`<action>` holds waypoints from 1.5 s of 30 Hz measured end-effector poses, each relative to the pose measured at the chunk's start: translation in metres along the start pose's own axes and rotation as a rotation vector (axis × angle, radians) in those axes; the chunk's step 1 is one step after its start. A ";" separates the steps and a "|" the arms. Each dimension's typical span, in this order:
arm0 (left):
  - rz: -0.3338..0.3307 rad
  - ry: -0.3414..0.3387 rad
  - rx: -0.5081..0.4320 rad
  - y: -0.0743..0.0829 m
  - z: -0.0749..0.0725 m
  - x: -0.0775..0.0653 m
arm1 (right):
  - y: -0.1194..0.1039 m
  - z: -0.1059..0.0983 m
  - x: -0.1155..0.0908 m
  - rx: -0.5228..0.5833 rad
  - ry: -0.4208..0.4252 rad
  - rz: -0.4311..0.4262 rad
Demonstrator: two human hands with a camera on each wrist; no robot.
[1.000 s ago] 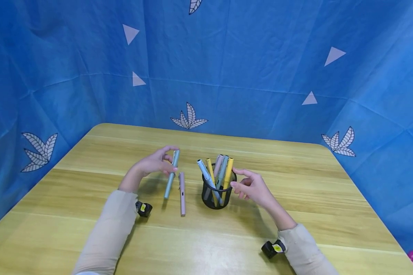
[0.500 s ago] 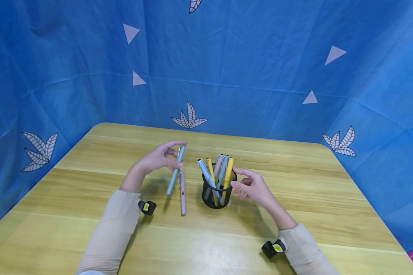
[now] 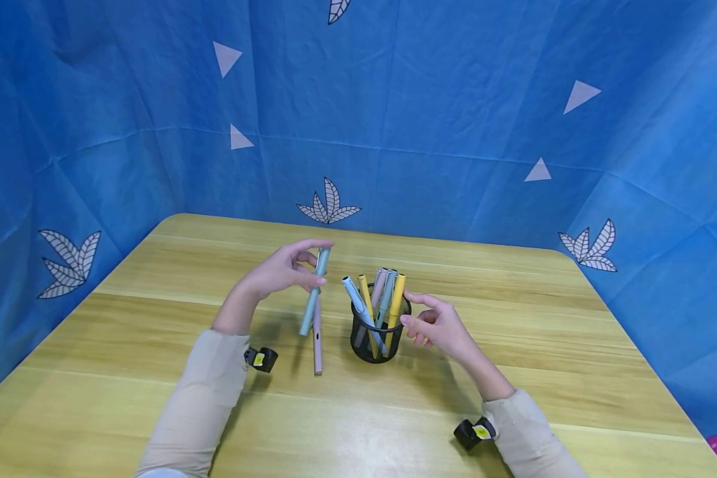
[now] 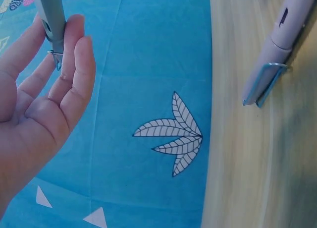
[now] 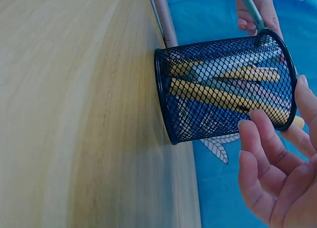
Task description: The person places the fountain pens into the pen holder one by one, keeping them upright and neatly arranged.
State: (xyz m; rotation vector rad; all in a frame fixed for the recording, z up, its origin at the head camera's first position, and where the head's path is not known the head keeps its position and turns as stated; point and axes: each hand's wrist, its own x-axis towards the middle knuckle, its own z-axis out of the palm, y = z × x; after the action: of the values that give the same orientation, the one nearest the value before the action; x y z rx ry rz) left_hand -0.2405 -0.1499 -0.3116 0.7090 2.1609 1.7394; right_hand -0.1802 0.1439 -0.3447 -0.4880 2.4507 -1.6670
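In the head view my left hand pinches a teal pen near its upper end. The pen hangs tilted above the table, its lower end free. A lilac pen lies just beside and below it, its top partly hidden; in the left wrist view its clip end shows at the right. A black mesh pen holder stands upright with several pens in it, yellow, light blue, lilac and teal. My right hand holds the holder's rim with thumb and forefinger; its other fingers curl loosely near the mesh.
The wooden table reaches back to a blue patterned cloth hanging behind and at both sides. A small black camera sits at the left wrist, another camera at the right wrist.
My left hand has carried the teal pen to the right and slightly up, over the lilac pen's top and nearer the holder. The right hand and pen holder have stayed put.
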 end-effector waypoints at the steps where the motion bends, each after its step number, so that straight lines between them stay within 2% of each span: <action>1: 0.007 0.003 0.002 0.001 0.000 0.000 | -0.001 0.000 -0.001 -0.005 0.002 0.000; 12: 0.013 0.067 -0.002 0.003 0.006 0.004 | 0.023 -0.002 0.007 0.025 0.000 0.004; 18: 0.024 0.076 0.003 0.004 0.009 0.007 | 0.025 -0.002 0.008 0.034 -0.001 0.001; 21: 0.037 0.070 -0.001 0.006 0.011 0.007 | 0.019 -0.002 0.006 0.035 -0.006 -0.005; 25: 0.064 0.060 -0.001 0.010 0.013 0.006 | 0.020 -0.002 0.006 0.027 -0.007 -0.010; 27: 0.079 0.056 -0.003 0.012 0.015 0.006 | 0.028 -0.002 0.008 0.031 -0.007 -0.016; 36: 0.140 0.044 -0.031 0.021 0.023 0.007 | 0.027 -0.002 0.008 0.022 -0.002 -0.021; 40: 0.150 0.059 -0.025 0.022 0.025 0.008 | 0.028 -0.002 0.008 0.025 -0.004 -0.015; 45: 0.155 0.110 -0.021 0.026 0.029 0.008 | 0.028 -0.002 0.008 0.028 0.002 -0.005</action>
State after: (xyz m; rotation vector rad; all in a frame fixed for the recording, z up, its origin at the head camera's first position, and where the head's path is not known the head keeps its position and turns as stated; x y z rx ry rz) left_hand -0.2275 -0.1170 -0.2926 0.8133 2.2076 1.9183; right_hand -0.1935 0.1524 -0.3692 -0.4898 2.4257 -1.7022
